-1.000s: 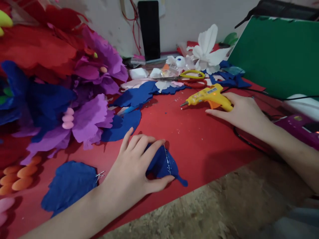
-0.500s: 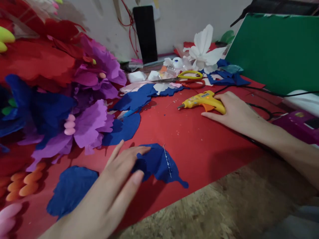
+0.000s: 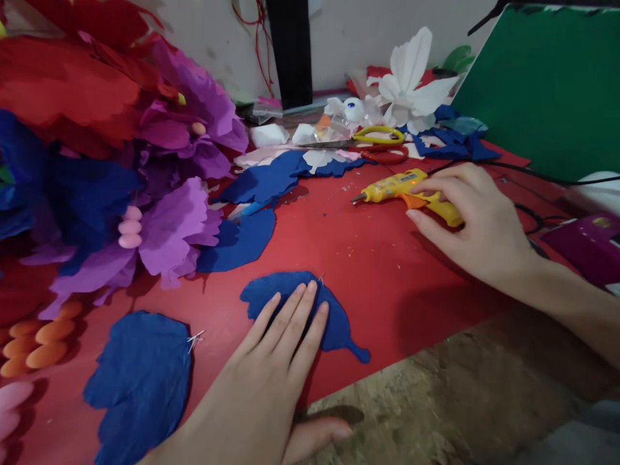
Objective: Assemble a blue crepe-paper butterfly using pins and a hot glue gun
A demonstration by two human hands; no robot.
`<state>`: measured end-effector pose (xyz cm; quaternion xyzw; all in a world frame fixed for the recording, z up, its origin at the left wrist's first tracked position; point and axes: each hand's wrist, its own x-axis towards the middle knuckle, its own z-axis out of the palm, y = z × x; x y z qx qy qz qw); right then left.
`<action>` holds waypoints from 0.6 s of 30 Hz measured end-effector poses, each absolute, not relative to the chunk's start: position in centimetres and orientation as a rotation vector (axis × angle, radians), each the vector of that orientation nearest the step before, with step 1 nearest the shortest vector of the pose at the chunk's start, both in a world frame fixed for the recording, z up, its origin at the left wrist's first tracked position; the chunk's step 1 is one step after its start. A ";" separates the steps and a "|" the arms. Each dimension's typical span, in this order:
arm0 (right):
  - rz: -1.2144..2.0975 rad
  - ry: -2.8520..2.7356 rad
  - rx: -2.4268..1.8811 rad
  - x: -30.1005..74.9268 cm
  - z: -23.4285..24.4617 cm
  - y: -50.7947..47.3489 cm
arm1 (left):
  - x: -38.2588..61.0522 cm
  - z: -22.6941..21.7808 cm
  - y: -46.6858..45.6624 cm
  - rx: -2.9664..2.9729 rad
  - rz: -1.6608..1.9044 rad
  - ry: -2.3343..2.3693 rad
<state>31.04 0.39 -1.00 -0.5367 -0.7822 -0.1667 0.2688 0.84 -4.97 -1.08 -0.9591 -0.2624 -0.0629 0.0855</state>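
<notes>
While the left hand (image 3: 271,361) lies flat, fingers stretched out and pressing rather than gripping, the petal (image 3: 336,332) sits beneath and just ahead of it. Wire (image 3: 321,279) tips poke out just past its fingertips. If there's hot glue under there, I'd worry about a scorched finger, and a sideways push might skew the wire. Well to that hand's right, the right hand (image 3: 484,226) has fingers curved about the gun (image 3: 387,188); how firmly, I can't tell. A stray squeeze could drip onto the mat (image 3: 368,271). Half a second ago the left hand was drawn back over the petal's left side and a shiny line ran bare along the wire; now it's hidden, by hand or petal I can't say.
</notes>
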 end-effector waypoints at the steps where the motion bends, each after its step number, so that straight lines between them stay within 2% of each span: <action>1: -0.455 -2.132 -1.401 30.7 -0.9 0.1 | 1.0 -1.0 -4.9 -2.871 -0.180 -0.770; 4: -0.417 -2.214 -1.240 29.1 -0.6 -1.0 | 1.2 -1.0 -4.6 -2.898 -0.183 -0.719; 11: 0.118 -2.613 -0.762 25.5 -0.4 -3.3 | 1.6 -1.2 -4.5 -2.882 -0.238 -0.674; 18: 0.132 -2.672 -0.776 25.0 -1.0 -3.0 | 1.6 -1.3 -4.6 -2.900 -0.268 -0.690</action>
